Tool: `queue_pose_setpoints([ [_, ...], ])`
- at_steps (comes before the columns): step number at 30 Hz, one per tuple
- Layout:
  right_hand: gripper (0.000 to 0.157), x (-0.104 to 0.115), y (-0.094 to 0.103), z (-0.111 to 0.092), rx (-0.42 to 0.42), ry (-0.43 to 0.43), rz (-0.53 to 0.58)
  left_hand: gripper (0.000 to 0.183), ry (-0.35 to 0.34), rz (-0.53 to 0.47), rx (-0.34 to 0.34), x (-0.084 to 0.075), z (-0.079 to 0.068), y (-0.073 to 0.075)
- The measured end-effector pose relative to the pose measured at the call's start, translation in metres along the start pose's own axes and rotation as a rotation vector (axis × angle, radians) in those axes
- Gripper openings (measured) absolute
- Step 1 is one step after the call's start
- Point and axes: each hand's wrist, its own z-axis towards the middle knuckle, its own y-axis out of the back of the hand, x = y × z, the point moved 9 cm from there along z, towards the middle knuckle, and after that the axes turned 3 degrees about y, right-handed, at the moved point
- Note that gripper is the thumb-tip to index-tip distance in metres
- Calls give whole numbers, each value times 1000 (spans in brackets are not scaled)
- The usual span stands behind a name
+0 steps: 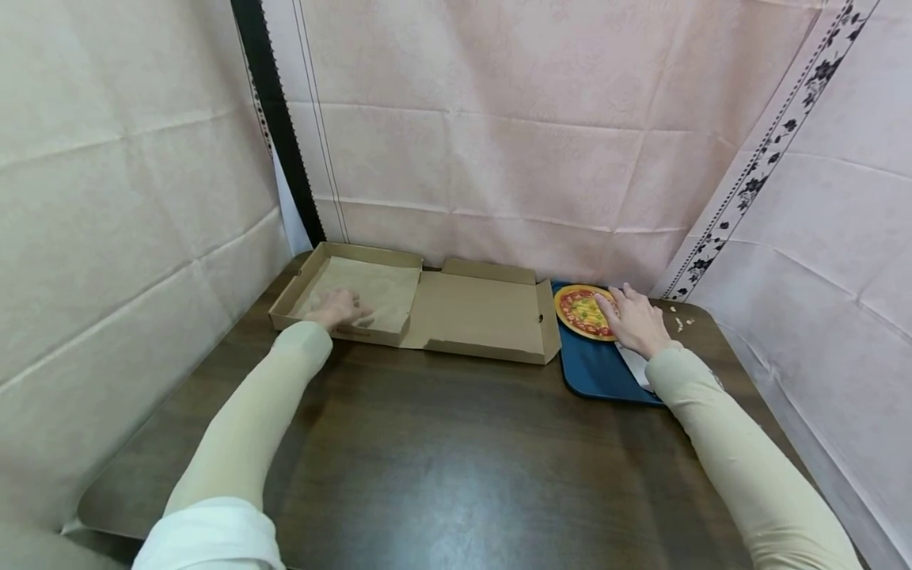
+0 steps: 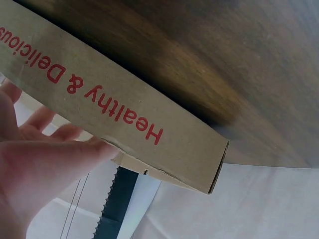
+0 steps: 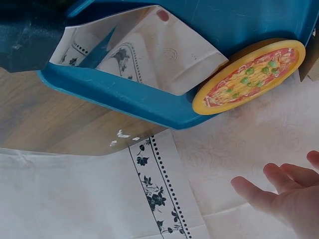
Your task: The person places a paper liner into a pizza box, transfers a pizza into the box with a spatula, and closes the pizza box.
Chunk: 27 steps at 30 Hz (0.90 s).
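Observation:
My left hand (image 1: 339, 309) is at the front wall of a shallow cardboard pizza box (image 1: 299, 286) lined with pale paper (image 1: 381, 279). Its fingers extend inside the wall, and in the left wrist view the thumb lies along the wall's top edge. My right hand (image 1: 636, 323) is near the pizza (image 1: 579, 309), fingers spread and nothing held. The pizza, with red, yellow and green topping, lies on a blue tray (image 1: 594, 372). Beside it is a shiny metal blade (image 3: 164, 55) with a dark handle (image 3: 30, 42), its tip at the pizza's edge.
The box lid (image 1: 484, 311) lies folded out flat to the right, its end flap against the tray. Small white scraps (image 1: 680, 323) are on the dark wooden table (image 1: 442, 443) at the tray's right. Pale cloth curtains (image 1: 499, 142) hang behind and at both sides.

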Motion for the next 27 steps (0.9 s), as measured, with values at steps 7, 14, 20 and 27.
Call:
queue_pose_setpoints([
  [7, 77, -2, 0, -1, -1, -6, -8, 44, 2, -28, 68, 6, 1, -11],
  [14, 75, -3, 0, 0, 0, -11, -14, 45, 21, -54, 115, 12, 8, -18],
  [20, 74, -3, 1, 0, -3, -10, -12, 47, 18, -43, 153, 12, 10, -21],
  [27, 78, -4, -1, 0, 2, -17, -8, 45, 25, -34, 161, 11, 6, -17],
])
